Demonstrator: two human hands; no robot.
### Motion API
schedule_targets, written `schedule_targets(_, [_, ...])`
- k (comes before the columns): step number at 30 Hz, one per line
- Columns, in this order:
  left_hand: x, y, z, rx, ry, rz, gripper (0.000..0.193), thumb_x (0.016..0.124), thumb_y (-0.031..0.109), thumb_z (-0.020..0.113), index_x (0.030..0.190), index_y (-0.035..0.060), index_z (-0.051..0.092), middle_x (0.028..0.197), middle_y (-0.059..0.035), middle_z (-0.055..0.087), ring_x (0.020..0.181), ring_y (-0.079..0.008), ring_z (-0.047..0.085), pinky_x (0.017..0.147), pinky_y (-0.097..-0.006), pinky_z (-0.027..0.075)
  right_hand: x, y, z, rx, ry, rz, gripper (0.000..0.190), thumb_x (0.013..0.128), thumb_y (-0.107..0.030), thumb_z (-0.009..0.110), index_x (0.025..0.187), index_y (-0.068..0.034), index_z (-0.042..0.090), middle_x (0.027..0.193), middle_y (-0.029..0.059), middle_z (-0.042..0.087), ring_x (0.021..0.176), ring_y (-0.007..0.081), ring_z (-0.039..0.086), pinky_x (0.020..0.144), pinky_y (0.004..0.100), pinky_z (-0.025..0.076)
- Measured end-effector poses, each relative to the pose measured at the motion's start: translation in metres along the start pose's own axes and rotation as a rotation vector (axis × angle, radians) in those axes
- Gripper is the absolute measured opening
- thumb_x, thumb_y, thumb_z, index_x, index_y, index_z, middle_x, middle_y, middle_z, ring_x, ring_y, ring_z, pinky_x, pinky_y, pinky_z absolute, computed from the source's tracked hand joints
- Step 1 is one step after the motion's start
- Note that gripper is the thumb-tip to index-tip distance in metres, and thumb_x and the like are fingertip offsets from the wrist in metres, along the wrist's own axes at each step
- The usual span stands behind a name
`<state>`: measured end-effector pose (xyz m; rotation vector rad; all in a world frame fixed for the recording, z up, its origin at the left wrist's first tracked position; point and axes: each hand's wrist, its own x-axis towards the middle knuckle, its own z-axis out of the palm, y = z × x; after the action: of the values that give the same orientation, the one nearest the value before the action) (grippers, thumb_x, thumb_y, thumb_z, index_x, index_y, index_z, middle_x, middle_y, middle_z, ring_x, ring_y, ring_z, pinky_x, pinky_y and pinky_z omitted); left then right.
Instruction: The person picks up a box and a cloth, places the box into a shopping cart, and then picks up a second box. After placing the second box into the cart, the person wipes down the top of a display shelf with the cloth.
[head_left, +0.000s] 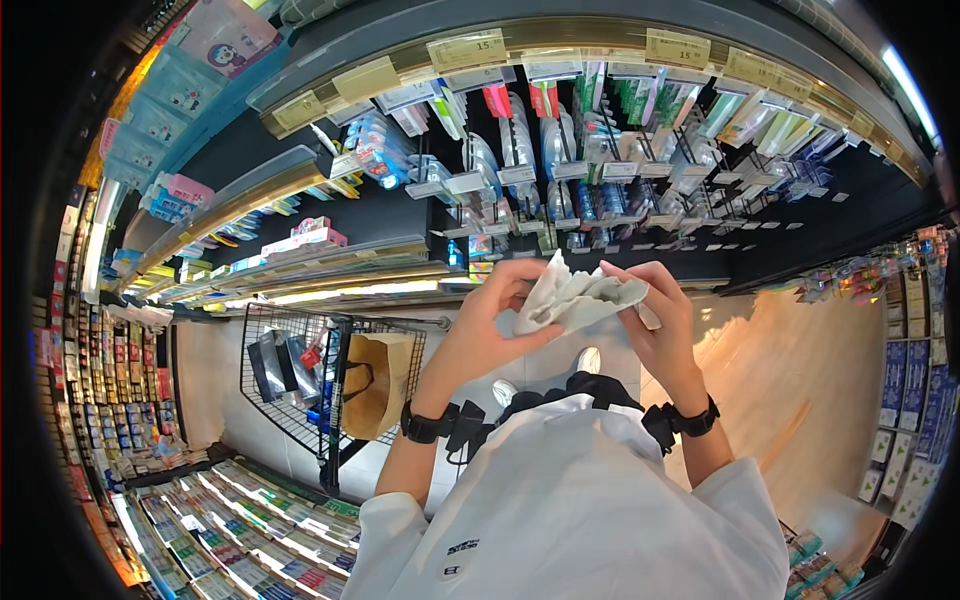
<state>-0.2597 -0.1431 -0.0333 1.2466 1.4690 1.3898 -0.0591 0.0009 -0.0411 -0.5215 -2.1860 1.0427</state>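
Observation:
Between my hands is a crumpled white cloth or paper wipe (574, 300), raised in front of my chest. My left hand (495, 315) pinches its left side, the thumb lying along the lower edge. On the other side, my right hand (660, 315) holds the right corner between thumb and fingers. Folds hide parts of the fingertips. Each wrist wears a black strap with a small device. Just beyond my hands hang rows of packaged toothbrushes (559, 142) on display hooks.
A black wire shopping cart (255, 405) stands at my left, holding a brown paper bag (375, 405) and several packages. Price tags (466, 49) line the shelf edge ahead. Stocked shelves (247, 525) rise behind me at left, with more boxed goods (904, 382) at far right.

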Motion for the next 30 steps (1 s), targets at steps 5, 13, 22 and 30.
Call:
schedule_targets(5, [-0.003,0.011,-0.017,0.307,-0.016,0.065,0.049,0.089,0.003,0.074,0.136,0.0090,0.063,0.112,-0.0076,0.062,0.106,-0.0174,0.061,0.094,-0.0297,0.047,0.002,-0.006,0.010,0.079,0.014,-0.068,0.043,0.081,0.014,0.068,0.121,-0.003,0.068,0.097,0.0114,0.065,0.086,0.0276,0.066,0.075,0.0340,0.054])
schedule_targets(13, [-0.021,0.005,-0.042,0.478,0.271,0.282,0.024,0.086,0.000,0.074,0.108,0.0068,0.077,0.104,-0.0067,0.064,0.092,-0.0186,0.064,0.079,-0.0282,0.051,-0.006,-0.001,0.038,0.062,0.020,-0.121,0.023,0.081,0.012,0.071,0.099,0.000,0.066,0.125,0.0145,0.068,0.105,0.0292,0.071,0.088,0.0333,0.057])
schedule_targets(22, [-0.022,0.018,-0.047,0.515,0.276,0.419,0.014,0.085,-0.002,0.074,0.098,0.0041,0.071,0.119,-0.0111,0.068,0.122,-0.0305,0.064,0.102,-0.0387,0.049,-0.001,-0.017,0.045,0.150,0.094,-0.073,0.022,0.078,0.009,0.069,0.098,0.001,0.065,0.135,0.0160,0.064,0.123,0.0334,0.062,0.103,0.0409,0.049])
schedule_targets(30, [-0.023,0.010,-0.051,0.428,-0.057,0.179,0.014,0.089,0.012,0.076,0.098,0.0032,0.069,0.102,-0.0091,0.068,0.092,-0.0236,0.065,0.082,-0.0350,0.051,-0.016,0.007,0.051,0.372,0.220,0.102,0.019,0.089,0.004,0.060,0.107,-0.001,0.057,0.098,0.0052,0.063,0.087,0.0102,0.057,0.082,0.0259,0.047])
